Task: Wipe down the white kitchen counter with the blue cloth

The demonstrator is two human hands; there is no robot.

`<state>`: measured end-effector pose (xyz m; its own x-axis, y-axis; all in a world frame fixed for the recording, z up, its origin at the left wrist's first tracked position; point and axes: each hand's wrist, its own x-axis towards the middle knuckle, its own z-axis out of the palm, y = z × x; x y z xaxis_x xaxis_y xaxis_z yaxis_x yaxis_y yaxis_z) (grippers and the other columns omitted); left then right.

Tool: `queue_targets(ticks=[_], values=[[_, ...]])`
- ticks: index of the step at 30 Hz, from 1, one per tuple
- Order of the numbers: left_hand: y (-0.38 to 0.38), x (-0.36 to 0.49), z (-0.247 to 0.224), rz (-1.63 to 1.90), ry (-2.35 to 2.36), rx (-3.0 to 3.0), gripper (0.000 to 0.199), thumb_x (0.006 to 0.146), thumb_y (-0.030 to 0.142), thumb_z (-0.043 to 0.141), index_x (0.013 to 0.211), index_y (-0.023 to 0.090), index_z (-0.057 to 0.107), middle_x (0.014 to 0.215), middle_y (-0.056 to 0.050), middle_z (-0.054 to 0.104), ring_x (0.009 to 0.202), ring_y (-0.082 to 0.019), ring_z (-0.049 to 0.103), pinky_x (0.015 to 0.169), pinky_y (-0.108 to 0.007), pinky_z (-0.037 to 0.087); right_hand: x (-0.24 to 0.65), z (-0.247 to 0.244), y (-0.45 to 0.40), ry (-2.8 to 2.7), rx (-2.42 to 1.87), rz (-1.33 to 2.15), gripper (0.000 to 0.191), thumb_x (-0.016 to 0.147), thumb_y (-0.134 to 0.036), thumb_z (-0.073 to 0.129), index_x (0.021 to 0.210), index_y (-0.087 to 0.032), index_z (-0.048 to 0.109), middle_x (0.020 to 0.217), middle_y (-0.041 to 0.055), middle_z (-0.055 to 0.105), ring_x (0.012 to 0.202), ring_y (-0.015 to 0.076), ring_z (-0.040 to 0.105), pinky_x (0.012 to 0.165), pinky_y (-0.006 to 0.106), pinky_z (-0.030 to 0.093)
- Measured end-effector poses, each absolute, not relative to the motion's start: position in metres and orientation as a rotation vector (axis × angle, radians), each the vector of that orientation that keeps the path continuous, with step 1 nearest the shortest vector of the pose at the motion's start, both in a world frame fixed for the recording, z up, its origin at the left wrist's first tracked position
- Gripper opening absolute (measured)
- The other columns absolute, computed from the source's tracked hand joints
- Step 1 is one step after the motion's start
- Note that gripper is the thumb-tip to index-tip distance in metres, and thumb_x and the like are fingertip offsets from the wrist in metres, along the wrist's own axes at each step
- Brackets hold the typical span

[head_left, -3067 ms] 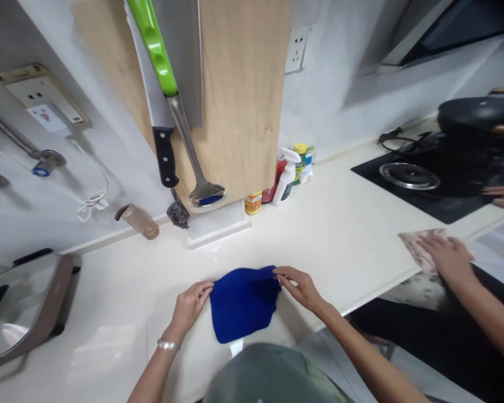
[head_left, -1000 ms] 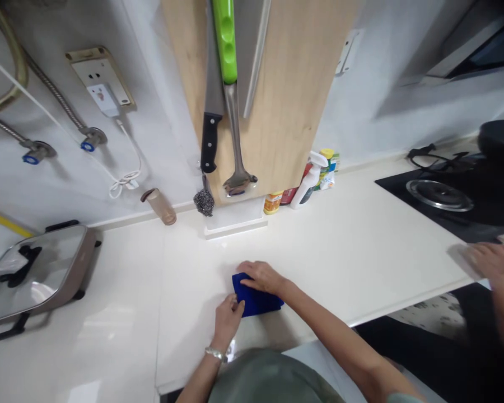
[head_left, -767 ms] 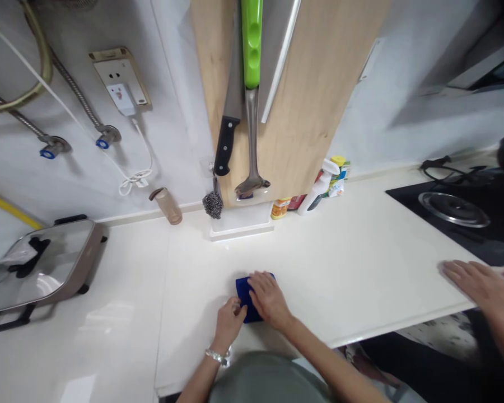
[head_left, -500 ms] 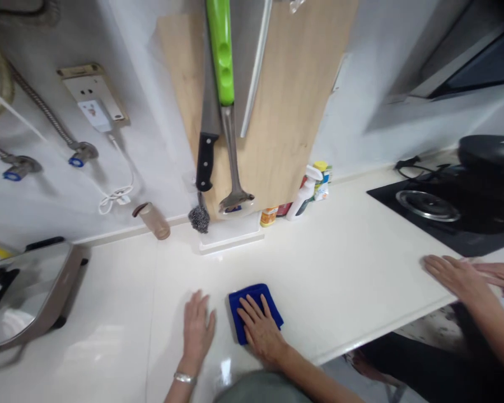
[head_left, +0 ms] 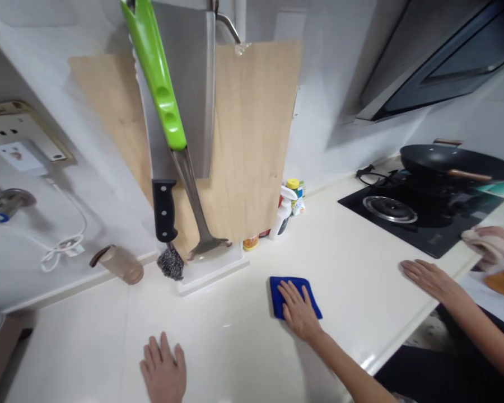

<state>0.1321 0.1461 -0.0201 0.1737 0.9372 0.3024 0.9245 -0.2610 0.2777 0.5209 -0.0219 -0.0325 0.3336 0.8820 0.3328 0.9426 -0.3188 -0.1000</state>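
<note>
A folded blue cloth (head_left: 278, 302) lies flat on the white countertop (head_left: 218, 336). Pressed palm-down on it is my right hand (head_left: 300, 314), its fingers stretched out and slightly spread. My left hand (head_left: 166, 369) rests at the lower edge of the view, fingers apart, with nothing in it. It lies well to the left of the cloth, below the white ledge under the cutting board (head_left: 252, 140).
At right a co-worker's hand (head_left: 426, 278) lies on the counter; their other hand holds a whitish cloth (head_left: 485, 246). Beyond is a black cooktop (head_left: 437, 229) with a wok (head_left: 437, 159). Knives and a green-handled turner (head_left: 163, 106) hang ahead, near a spray bottle (head_left: 282, 215) and tilted cup (head_left: 121, 266).
My right hand and the blue cloth have slid right along the counter. The view has turned right, bringing in the wok. The co-worker's whitish cloth now shows.
</note>
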Motion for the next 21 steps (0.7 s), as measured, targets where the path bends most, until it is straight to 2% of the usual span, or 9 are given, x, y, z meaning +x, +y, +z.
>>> queue_targets(ticks=[9,12,15,21], values=[[0.157,0.129,-0.035,0.628,1.925,2.458,0.063,0.096,0.046,0.029,0.149,0.013,0.037,0.157,-0.024,0.033,0.150,-0.038,0.019,0.115,-0.066,0.027,0.605,-0.032,0.076,-1.239,-2.598,-0.295,0.056,0.095,-0.027,0.027,0.147,-0.013,0.041,0.155,0.0120,0.040,0.145,0.0293,0.030,0.119,0.063,0.015],[0.157,0.130,-0.035,0.606,1.961,2.440,0.062,0.096,0.047,0.028,0.149,0.014,0.038,0.157,-0.022,0.034,0.150,-0.037,0.021,0.115,-0.064,0.028,0.605,-0.033,0.109,-1.160,-2.627,-0.259,0.058,0.095,-0.028,0.026,0.148,-0.010,0.038,0.156,0.0144,0.037,0.146,0.0326,0.026,0.117,0.066,0.011],[0.156,0.134,-0.030,0.597,1.997,2.436,0.063,0.098,0.046,0.024,0.145,0.010,0.043,0.156,-0.023,0.036,0.149,-0.036,0.022,0.116,-0.061,0.027,0.594,-0.031,0.128,-1.122,-2.646,-0.209,0.060,0.094,-0.030,0.027,0.149,-0.008,0.037,0.157,0.0164,0.034,0.147,0.0354,0.022,0.117,0.069,0.008],[0.153,0.138,-0.019,0.578,1.997,2.486,0.063,0.097,0.044,0.024,0.143,0.008,0.046,0.153,-0.024,0.039,0.148,-0.036,0.025,0.116,-0.058,0.027,0.550,-0.016,0.112,-1.320,-2.552,-0.097,0.059,0.095,-0.033,0.030,0.150,-0.015,0.038,0.159,0.0087,0.032,0.148,0.0309,0.022,0.121,0.062,0.005]])
